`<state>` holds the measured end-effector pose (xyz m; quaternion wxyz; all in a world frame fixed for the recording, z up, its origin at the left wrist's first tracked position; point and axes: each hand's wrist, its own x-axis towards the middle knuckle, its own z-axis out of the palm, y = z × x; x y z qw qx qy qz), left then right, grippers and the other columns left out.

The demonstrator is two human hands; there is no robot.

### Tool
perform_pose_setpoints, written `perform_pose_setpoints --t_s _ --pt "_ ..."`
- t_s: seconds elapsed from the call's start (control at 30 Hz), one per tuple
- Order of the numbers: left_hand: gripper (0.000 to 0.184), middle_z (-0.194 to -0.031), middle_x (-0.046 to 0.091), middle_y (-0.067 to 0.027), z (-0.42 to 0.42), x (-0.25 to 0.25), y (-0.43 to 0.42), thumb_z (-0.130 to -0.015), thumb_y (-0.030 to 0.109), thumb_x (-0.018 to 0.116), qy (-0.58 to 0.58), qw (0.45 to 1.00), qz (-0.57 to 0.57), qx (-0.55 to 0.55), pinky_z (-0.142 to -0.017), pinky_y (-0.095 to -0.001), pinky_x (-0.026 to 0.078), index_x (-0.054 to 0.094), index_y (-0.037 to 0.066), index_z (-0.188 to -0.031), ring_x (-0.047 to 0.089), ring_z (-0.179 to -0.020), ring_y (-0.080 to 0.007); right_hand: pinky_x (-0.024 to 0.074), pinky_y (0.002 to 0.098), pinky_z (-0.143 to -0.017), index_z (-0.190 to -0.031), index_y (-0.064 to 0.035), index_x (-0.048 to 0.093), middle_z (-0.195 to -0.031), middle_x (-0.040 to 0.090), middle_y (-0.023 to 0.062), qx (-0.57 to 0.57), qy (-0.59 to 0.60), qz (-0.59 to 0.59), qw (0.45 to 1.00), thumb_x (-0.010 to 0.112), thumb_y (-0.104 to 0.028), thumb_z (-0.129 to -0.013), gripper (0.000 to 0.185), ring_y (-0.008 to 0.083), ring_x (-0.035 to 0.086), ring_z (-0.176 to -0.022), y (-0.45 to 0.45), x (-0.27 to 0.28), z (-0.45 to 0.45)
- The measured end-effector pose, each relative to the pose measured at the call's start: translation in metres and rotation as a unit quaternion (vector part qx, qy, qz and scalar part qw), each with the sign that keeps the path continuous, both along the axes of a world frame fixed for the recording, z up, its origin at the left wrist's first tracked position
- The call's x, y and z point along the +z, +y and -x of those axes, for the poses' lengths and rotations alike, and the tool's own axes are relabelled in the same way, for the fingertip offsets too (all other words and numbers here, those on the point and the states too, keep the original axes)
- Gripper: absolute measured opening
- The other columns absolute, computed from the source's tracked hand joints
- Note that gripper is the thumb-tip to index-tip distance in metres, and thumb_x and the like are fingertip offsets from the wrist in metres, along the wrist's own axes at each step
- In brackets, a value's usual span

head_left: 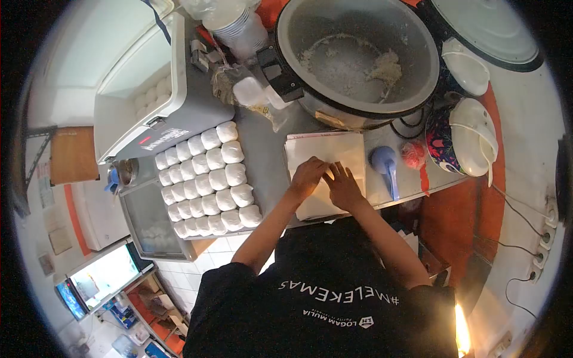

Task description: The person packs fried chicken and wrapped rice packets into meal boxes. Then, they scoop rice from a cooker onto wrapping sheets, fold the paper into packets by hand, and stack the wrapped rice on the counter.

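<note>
My left hand (pixel 308 177) and my right hand (pixel 345 190) meet over a stack of white paper sheets (pixel 328 144) at the front of the grey table. Their fingertips come together on the top paper, bent down onto it; whatever lies beneath the fingers is hidden. To the left, several white wrapped packets (pixel 203 184) sit in close rows. A blue rice paddle (pixel 387 167) lies to the right of the papers, beside a red-and-white ball-shaped bundle (pixel 413 154). Behind the papers stands a large open pot (pixel 358 89) with white rice (pixel 387 67) stuck inside.
An open cooler box (pixel 200 101) with white packets inside stands at the back left. Clear plastic bags (pixel 253 92) lie by the pot. At right are a patterned container (pixel 441 140) with a white lid (pixel 474 137) and a large pot lid (pixel 492 27). Cables hang along the right wall.
</note>
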<state>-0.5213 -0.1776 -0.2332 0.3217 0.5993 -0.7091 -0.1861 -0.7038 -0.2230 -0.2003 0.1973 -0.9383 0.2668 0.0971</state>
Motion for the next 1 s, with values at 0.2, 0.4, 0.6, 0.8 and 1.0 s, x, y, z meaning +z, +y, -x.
perform_pose_setpoints --t_s 0.2,0.4,0.6,0.8,1.0 --pt "0.028 -0.1 0.064 -0.012 0.007 -0.006 0.02 -0.082 0.004 0.062 -0.001 0.999 -0.031 0.02 -0.085 -0.0422 0.053 0.065 0.005 -0.11 0.061 -0.098 -0.0333 0.0412 0.0481 -0.108 -0.138 0.0019 0.049 -0.13 0.057 0.0226 -0.068 -0.186 -0.062 0.978 0.047 0.0 -0.09 0.048 0.0433 0.05 -0.125 -0.001 -0.004 -0.003" --pt "0.038 -0.124 0.057 -0.0168 0.017 -0.007 0.043 -0.084 0.006 0.063 -0.061 0.995 -0.065 0.048 -0.1 -0.044 0.049 0.06 0.001 -0.121 0.056 -0.115 -0.0357 0.037 0.0461 -0.114 -0.147 0.0042 0.039 -0.139 0.052 0.0272 -0.115 -0.12 -0.053 0.985 0.046 0.002 -0.089 0.058 0.0403 0.049 -0.13 -0.009 -0.024 0.023" --pt "0.046 -0.149 0.047 -0.0182 0.007 -0.03 0.087 -0.091 0.012 0.061 -0.048 0.996 -0.076 0.004 -0.113 -0.046 0.04 0.052 0.0 -0.134 0.048 -0.134 -0.037 0.0351 0.0445 -0.116 -0.149 0.0087 0.032 -0.141 0.049 0.0283 -0.073 -0.158 0.01 0.985 0.048 0.005 -0.085 0.066 0.0399 0.045 -0.135 0.001 -0.054 0.055" --pt "0.045 -0.14 0.053 -0.018 -0.022 -0.041 0.078 -0.089 0.017 0.067 0.08 0.988 -0.133 0.022 -0.103 -0.0454 0.048 0.054 0.005 -0.131 0.054 -0.126 -0.0355 0.0473 0.0392 -0.104 -0.144 0.0086 0.038 -0.127 0.058 0.0243 -0.069 -0.036 0.025 0.997 0.053 0.001 -0.086 0.061 0.0341 0.054 -0.125 -0.011 -0.067 0.048" --pt "0.033 -0.103 0.062 -0.0156 -0.024 -0.011 0.008 -0.075 0.016 0.081 -0.015 0.97 -0.155 0.184 -0.089 -0.0464 0.051 0.065 0.005 -0.103 0.062 -0.104 -0.035 0.0534 0.0397 -0.088 -0.122 -0.0024 0.06 -0.12 0.06 0.0186 -0.177 -0.081 0.127 0.973 0.058 -0.01 -0.087 0.036 0.0337 0.063 -0.097 -0.045 -0.068 -0.002"
